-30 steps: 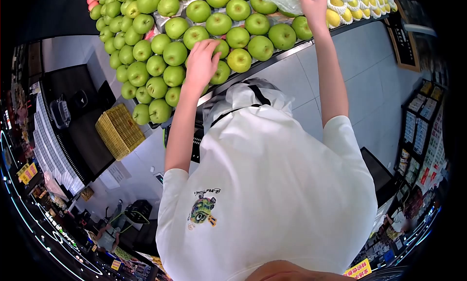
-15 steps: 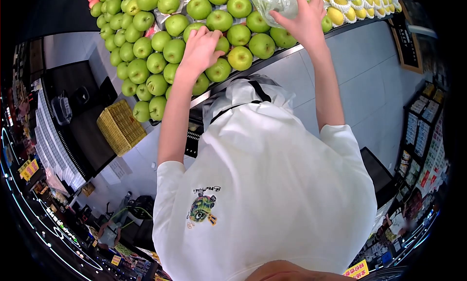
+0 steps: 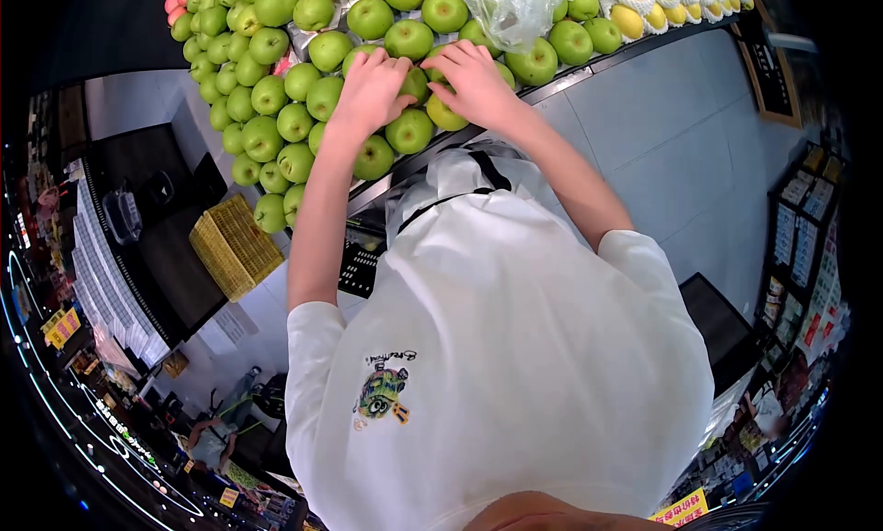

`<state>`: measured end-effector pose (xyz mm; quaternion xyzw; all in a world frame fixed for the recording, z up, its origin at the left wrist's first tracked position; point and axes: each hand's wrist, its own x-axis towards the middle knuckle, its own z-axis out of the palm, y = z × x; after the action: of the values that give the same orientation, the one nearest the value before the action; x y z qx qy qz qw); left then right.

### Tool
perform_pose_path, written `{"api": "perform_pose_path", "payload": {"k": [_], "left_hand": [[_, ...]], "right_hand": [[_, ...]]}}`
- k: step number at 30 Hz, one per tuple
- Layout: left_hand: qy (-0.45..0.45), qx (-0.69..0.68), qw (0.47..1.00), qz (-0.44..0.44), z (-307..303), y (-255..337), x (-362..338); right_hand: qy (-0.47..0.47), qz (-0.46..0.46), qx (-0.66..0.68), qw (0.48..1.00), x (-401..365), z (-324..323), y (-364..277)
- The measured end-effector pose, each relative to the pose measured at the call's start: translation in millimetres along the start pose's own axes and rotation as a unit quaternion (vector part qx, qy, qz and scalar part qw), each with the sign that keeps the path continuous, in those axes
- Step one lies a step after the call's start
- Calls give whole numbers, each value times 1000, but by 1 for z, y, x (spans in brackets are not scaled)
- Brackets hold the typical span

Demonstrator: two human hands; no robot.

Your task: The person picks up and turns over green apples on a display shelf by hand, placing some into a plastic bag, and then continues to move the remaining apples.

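Green apples (image 3: 407, 38) lie in rows on a display stand. My left hand (image 3: 370, 88) rests palm-down over them, fingers bent and thumb apart, on the left side of one green apple (image 3: 416, 83). From the other side my right hand (image 3: 480, 82) reaches to the same apple, its fingertips and thumb curved at it. The two hands nearly meet, and much of that apple is hidden. A yellowish-green apple (image 3: 445, 115) sits just below my right hand. A clear plastic bag (image 3: 517, 11) lies on the apples beyond my right hand.
Yellow fruit in white foam nets (image 3: 655, 16) fills the stand's right end. A metal edge (image 3: 561, 82) runs along its front. A yellow wicker basket (image 3: 235, 248) stands to the left, by dark counters. Shelves with packets (image 3: 800, 228) stand at right.
My right hand has left the plastic bag and come down and left to the apple beside my left hand. The bag now lies on the apples. My left hand has barely moved.
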<state>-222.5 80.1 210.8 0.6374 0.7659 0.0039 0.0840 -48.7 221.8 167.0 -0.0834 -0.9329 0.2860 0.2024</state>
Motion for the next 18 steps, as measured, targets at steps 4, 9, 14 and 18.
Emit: {"api": "perform_pose_path", "payload": {"k": [4, 9, 14, 18], "left_hand": [[119, -23, 991, 55, 7, -11, -12], [229, -60, 970, -48, 5, -26, -34], [278, -144, 945, -95, 5, -20, -66], [286, -182, 932, -131, 22, -13, -84]], "right_hand": [[-53, -5, -68, 996, 17, 18, -1], [-128, -3, -152, 980, 33, 24, -20], [-174, -28, -190, 966, 45, 26, -21], [-203, -67, -192, 958, 56, 21, -16]]}}
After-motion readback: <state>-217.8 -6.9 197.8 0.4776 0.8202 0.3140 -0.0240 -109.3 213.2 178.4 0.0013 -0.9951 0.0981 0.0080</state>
